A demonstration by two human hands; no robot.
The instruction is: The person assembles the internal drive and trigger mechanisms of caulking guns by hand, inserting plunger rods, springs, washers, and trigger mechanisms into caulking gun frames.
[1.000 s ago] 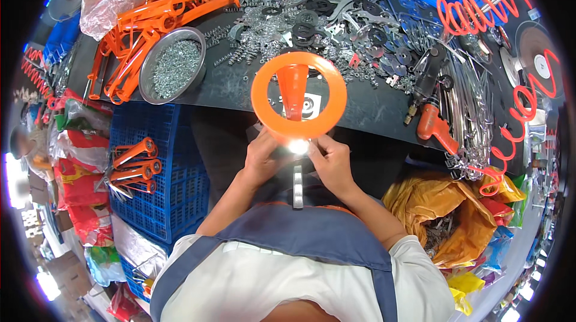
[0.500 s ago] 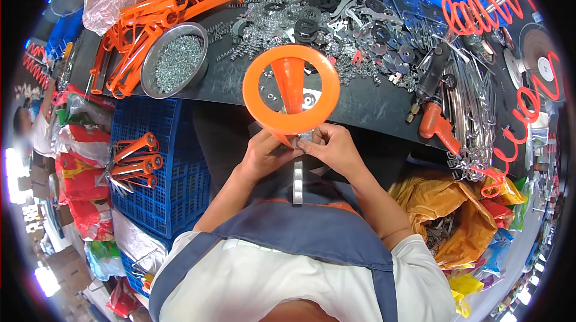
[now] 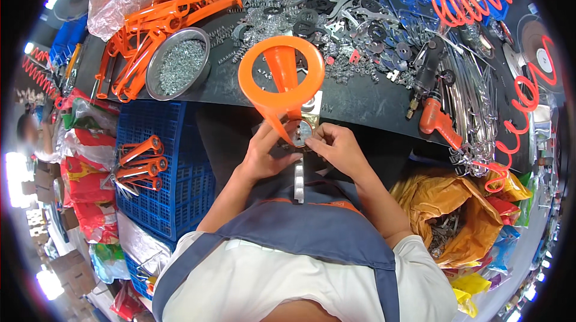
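Orange ring part stands upright over the lap at the bench edge, its stem pinched by the left hand so the right hand, fingertips closed, can work the small metal disc at its base.

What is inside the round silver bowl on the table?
The round silver bowl is full of tiny shiny metal bits, maybe screws; they are too small to tell. They cover the bottom, so nothing beneath them shows. Orange handles lie beside the bowl.
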